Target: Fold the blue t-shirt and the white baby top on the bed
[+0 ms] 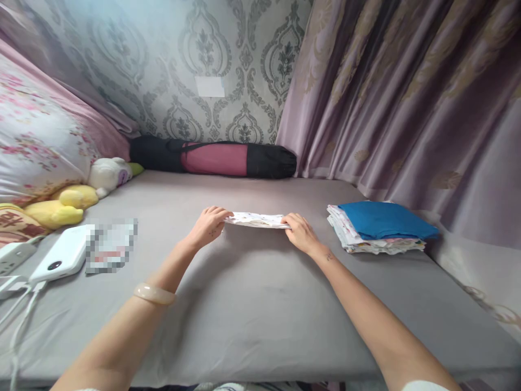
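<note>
A folded white cloth [257, 219] with small coloured prints is stretched between my two hands over the middle of the grey sheet [260, 304]. My left hand [208, 224] grips its left end, fingers curled over the top edge. At the opposite end my right hand [300, 231] pinches the cloth the same way. The cloth looks raised slightly, with a shadow beneath it. To the right of my right hand lies a stack of folded cloths [342, 234], topped by a blue folded cloth [385, 219].
A white power bank [67, 252] with a cable, a power strip [16, 255] and a blurred packet [113, 247] lie at left. Plush toys [61, 209] rest against a floral pillow [36, 136]. A black and maroon rolled bag [214, 157] lies along the wall; curtains [386, 98] hang right.
</note>
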The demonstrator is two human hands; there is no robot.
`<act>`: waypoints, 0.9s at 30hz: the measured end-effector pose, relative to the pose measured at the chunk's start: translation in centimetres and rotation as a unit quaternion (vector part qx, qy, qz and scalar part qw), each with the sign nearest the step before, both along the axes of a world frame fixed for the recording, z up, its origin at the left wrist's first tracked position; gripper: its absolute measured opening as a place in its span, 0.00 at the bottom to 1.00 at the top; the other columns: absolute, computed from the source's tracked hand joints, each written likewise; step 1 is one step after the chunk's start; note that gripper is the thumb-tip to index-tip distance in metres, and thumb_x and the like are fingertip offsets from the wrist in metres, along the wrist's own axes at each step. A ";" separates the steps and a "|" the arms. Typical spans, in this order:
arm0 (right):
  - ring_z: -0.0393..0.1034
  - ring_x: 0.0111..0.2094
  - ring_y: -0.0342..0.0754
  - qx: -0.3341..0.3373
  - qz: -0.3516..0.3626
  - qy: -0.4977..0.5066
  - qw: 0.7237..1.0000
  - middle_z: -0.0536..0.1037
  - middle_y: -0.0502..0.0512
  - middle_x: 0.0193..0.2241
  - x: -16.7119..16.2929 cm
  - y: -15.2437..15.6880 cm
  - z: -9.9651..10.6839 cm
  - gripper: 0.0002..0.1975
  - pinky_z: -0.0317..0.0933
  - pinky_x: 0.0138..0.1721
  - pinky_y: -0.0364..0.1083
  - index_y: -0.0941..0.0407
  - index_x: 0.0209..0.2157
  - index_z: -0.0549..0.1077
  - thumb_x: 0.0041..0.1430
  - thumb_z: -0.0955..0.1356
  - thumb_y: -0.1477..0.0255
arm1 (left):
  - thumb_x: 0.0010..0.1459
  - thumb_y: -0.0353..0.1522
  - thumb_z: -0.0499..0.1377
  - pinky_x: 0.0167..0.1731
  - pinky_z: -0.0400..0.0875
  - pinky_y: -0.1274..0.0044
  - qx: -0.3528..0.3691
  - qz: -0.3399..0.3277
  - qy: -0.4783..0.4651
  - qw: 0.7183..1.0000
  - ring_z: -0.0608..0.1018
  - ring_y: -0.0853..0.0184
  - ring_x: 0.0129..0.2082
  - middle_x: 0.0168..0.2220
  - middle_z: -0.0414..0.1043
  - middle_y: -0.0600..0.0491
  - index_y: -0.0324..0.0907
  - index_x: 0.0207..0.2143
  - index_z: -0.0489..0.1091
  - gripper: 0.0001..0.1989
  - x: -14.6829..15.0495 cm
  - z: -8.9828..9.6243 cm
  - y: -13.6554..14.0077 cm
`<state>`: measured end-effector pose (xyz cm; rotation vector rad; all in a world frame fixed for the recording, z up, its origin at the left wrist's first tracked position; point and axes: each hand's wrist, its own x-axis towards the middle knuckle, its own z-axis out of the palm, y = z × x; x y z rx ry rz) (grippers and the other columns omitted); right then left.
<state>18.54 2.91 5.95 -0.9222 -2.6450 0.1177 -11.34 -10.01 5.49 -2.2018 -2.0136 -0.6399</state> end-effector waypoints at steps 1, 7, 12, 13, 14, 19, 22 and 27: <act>0.63 0.45 0.49 -0.001 0.009 -0.005 1.000 0.73 0.54 0.42 0.2 -0.2 -0.3 0.18 0.55 0.47 0.44 0.54 0.43 0.72 0.55 0.60 0.83 | 0.56 0.24 0.47 0.53 0.62 0.68 0.000 -0.010 0.005 1.000 0.71 0.61 0.49 0.47 0.74 0.50 0.47 0.49 0.70 0.22 0.0 -0.3 -0.3; 0.61 0.46 0.49 -0.004 0.065 -0.048 0.997 0.72 0.54 0.45 1.2 -1.4 -1.5 0.24 0.55 0.48 0.45 0.52 0.51 0.70 0.58 0.58 0.84 | 0.60 0.25 0.44 0.52 0.61 0.70 -0.013 -0.043 0.023 0.999 0.70 0.62 0.50 0.47 0.74 0.51 0.49 0.47 0.73 0.22 0.1 -1.6 -2.0; 0.61 0.44 0.48 -0.015 0.078 -0.069 0.994 0.71 0.55 0.43 1.7 -2.3 -1.2 0.27 0.55 0.48 0.45 0.50 0.54 0.70 0.58 0.57 0.85 | 0.54 0.22 0.48 0.53 0.60 0.68 -0.060 -0.048 0.036 0.996 0.69 0.61 0.52 0.49 0.73 0.52 0.50 0.47 0.73 0.24 0.3 -1.6 -2.9; 0.61 0.44 0.48 -0.018 0.080 -0.073 0.994 0.70 0.55 0.43 1.8 -2.5 -1.1 0.27 0.55 0.49 0.45 0.51 0.54 0.70 0.56 0.58 0.85 | 0.51 0.21 0.49 0.53 0.59 0.68 -0.072 -0.049 0.038 0.996 0.69 0.61 0.52 0.50 0.73 0.53 0.50 0.47 0.73 0.25 0.4 -1.5 -3.1; 0.61 0.44 0.49 -0.020 0.081 -0.077 0.994 0.70 0.55 0.44 1.9 -2.6 -1.1 0.28 0.54 0.49 0.45 0.51 0.53 0.71 0.55 0.59 0.86 | 0.48 0.21 0.50 0.54 0.59 0.68 -0.083 -0.048 0.040 0.995 0.69 0.61 0.52 0.50 0.73 0.53 0.51 0.47 0.73 0.27 0.4 -1.4 -3.2; 0.64 0.44 0.48 -0.026 0.053 -0.068 0.996 0.73 0.55 0.41 1.1 -2.8 -0.8 0.21 0.54 0.49 0.46 0.54 0.41 0.76 0.53 0.60 0.85 | 0.49 0.22 0.49 0.54 0.58 0.67 -0.080 -0.017 0.028 0.996 0.71 0.61 0.50 0.47 0.76 0.54 0.49 0.42 0.74 0.23 0.6 -1.6 -3.0; 0.65 0.46 0.49 -0.025 0.015 -0.041 0.999 0.75 0.55 0.42 -0.8 -2.6 -0.7 0.17 0.55 0.51 0.46 0.55 0.39 0.76 0.57 0.59 0.82 | 0.57 0.25 0.47 0.52 0.61 0.68 -0.040 0.030 -0.005 0.999 0.73 0.61 0.49 0.46 0.76 0.51 0.46 0.43 0.73 0.19 1.5 -1.8 -1.4; 0.59 0.59 0.50 -0.031 -0.004 0.000 1.000 0.70 0.60 0.57 -5.6 -2.8 -1.0 0.21 0.47 0.61 0.51 0.59 0.56 0.67 0.65 0.56 0.76 | 0.62 0.27 0.45 0.54 0.62 0.66 -0.023 0.065 -0.018 0.997 0.72 0.60 0.54 0.54 0.72 0.47 0.43 0.52 0.67 0.20 4.4 -1.9 2.2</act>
